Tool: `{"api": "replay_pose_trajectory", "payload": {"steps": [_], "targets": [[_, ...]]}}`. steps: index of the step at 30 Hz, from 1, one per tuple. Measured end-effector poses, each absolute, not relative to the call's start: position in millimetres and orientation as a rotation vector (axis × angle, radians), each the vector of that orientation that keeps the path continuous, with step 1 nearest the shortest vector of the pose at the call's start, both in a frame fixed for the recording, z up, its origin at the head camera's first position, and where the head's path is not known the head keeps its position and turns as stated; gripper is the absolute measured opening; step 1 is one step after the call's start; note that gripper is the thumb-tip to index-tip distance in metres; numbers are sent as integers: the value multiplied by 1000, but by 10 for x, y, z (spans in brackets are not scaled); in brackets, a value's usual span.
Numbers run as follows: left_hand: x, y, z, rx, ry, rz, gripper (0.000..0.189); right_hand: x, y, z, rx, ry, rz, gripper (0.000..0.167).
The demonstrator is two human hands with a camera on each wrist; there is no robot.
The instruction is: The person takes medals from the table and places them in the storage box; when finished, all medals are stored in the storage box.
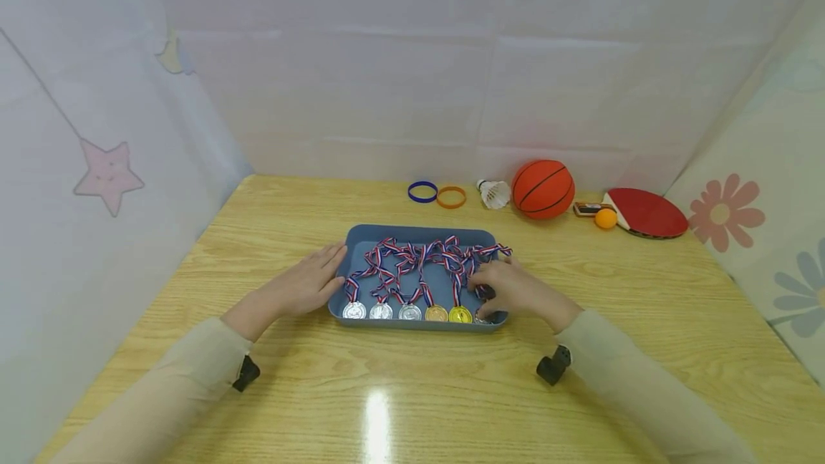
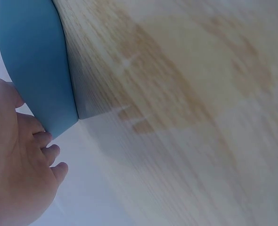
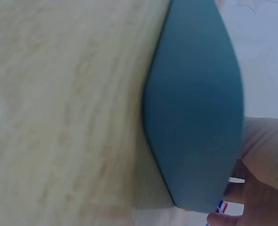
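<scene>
A blue-grey tray (image 1: 412, 326) holds several medals on red, white and blue striped ribbons (image 1: 422, 256). Along its front wall lie silver medals (image 1: 381, 311), a bronze-toned medal (image 1: 436, 313) and a gold medal (image 1: 460, 314). My left hand (image 1: 303, 281) rests against the tray's left end, fingers fairly straight; the left wrist view shows them at the tray wall (image 2: 40, 61). My right hand (image 1: 512, 288) reaches over the right end with bent fingers, its thumb at a partly hidden medal (image 1: 482, 318) in the front right corner. Whether it grips that medal is hidden.
Behind the tray lie a blue wristband (image 1: 422, 199), an orange wristband (image 1: 451, 205), a shuttlecock (image 1: 494, 194) and a small basketball (image 1: 543, 189). Further right are an orange ball (image 1: 606, 218) and a red table tennis bat (image 1: 647, 213). All stand on a wooden table (image 1: 309, 392).
</scene>
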State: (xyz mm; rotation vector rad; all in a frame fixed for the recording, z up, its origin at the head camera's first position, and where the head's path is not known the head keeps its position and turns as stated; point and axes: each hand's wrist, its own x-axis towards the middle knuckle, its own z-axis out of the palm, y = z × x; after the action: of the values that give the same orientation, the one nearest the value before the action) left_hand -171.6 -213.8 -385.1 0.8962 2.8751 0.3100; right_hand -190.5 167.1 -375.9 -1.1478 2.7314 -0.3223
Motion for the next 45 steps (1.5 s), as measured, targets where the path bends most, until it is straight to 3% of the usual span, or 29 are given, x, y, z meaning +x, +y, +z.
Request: {"api": "replay_pose_trajectory", "payload": {"steps": [7, 15, 22, 37, 45], "targets": [[-1716, -2129, -3837, 902, 2870, 310, 57, -2056, 1883, -3651, -1018, 2779, -863, 24], [-1715, -2128, -3839, 910, 2878, 310, 57, -2280, 2067, -3751, -642, 2878, -1018, 33], [-1708, -2114, -3841, 909, 2878, 322, 57, -2339, 2048, -3801, -502, 2905, -1011, 10], [-1707, -2120, -3843, 906, 2883, 317, 57, -2459, 1782, -3754, -588, 2780, -1111, 16], [-1699, -2116, -3822, 907, 2880, 320, 57, -2476, 1767, -3794, -732, 2773, -901, 17]]}}
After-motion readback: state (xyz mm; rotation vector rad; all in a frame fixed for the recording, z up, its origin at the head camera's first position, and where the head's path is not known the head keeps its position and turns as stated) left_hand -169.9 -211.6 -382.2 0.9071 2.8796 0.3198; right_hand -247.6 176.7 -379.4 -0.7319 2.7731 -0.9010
